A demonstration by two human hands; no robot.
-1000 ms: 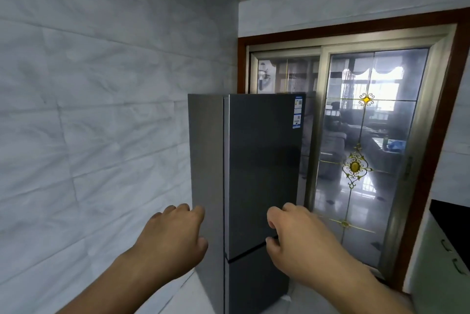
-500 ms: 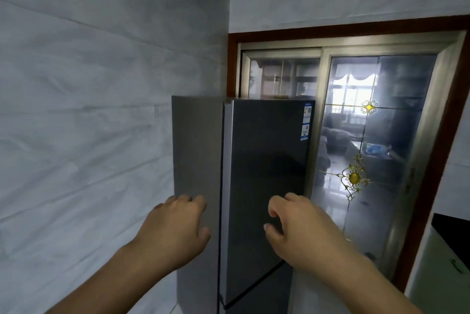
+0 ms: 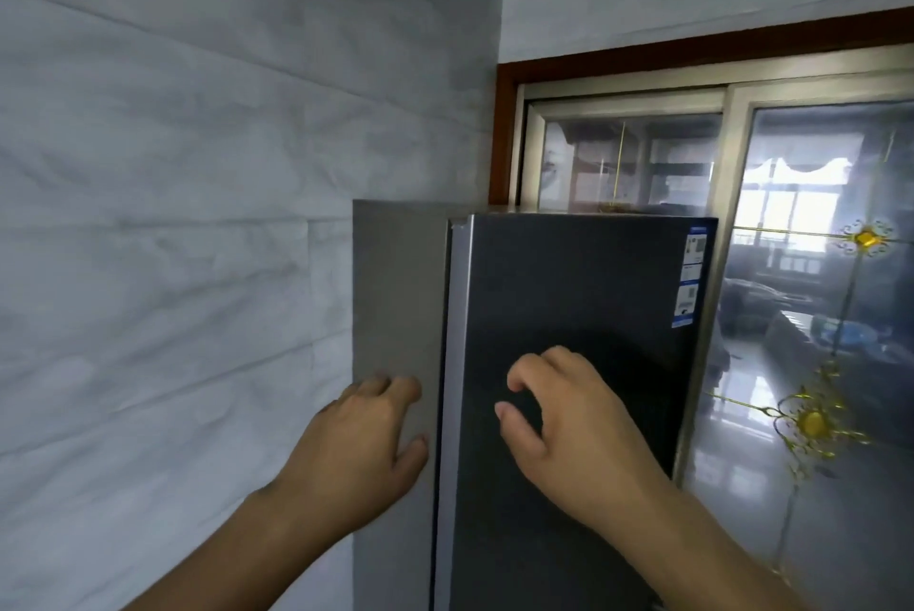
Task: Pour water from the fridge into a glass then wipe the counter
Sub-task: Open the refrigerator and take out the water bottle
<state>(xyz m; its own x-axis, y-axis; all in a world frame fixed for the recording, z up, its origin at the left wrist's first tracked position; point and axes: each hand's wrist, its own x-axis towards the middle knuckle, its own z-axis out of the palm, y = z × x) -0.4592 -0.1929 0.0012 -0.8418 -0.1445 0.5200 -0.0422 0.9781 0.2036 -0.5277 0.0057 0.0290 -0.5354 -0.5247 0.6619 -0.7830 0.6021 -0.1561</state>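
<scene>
Pale marbled wall tiles (image 3: 173,215) at left; at right, a sliding glass door (image 3: 791,323) in a brown wooden frame (image 3: 692,49), gold ornaments (image 3: 811,422) on its panes.

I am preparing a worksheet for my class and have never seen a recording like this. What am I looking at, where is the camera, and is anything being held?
There is no machine here. A person wears a wide-angle camera on the head, so this single view looks forward over their own two bare hands. The left hand is raised by the grey side of the fridge; whether it touches is unclear. The right hand is in front of the dark fridge door, fingers loosely curled. Neither hand holds anything, and the door is closed. Stickers sit near its upper right corner. A tiled wall is on the left and a sliding glass door on the right. No work surface is in view.
</scene>
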